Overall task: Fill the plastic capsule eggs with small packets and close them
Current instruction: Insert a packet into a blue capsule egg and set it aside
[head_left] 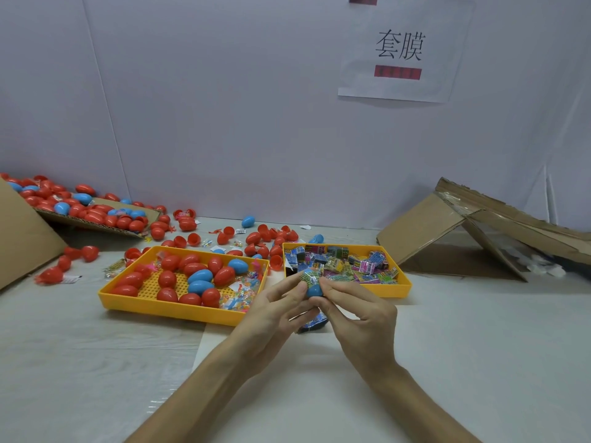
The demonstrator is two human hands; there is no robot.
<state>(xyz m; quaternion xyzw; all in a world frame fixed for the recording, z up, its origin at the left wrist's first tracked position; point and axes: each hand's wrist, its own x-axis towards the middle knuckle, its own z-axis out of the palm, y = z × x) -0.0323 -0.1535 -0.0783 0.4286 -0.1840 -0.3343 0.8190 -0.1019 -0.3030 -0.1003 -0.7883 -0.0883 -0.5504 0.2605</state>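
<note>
Closest to the camera, above the counter (479,330), the left hand (275,311) and right hand (358,314) meet, both pinching a blue capsule egg half (315,291) between fingertips and thumbs. A crinkled small packet (309,277) sticks out of its top.

The half seems to stand with its long axis close to upright, rounded end down and open mouth up and slightly away. The step in hand looks like seating the packet. To do it well, fold the loose foil corners inward and press the packet fully below the rim, since any edge caught there would likely stop the two halves snapping shut. Holding the shell lightly should keep its mouth round.

Just below the hands lies another blue piece, mostly hidden.

Beyond, the egg tray (166,310) holds red and blue eggs, and just to its right the packet tray (396,290) holds more packets. Further back, loose red eggs (256,239) scatter toward a cardboard box (96,223).
</note>
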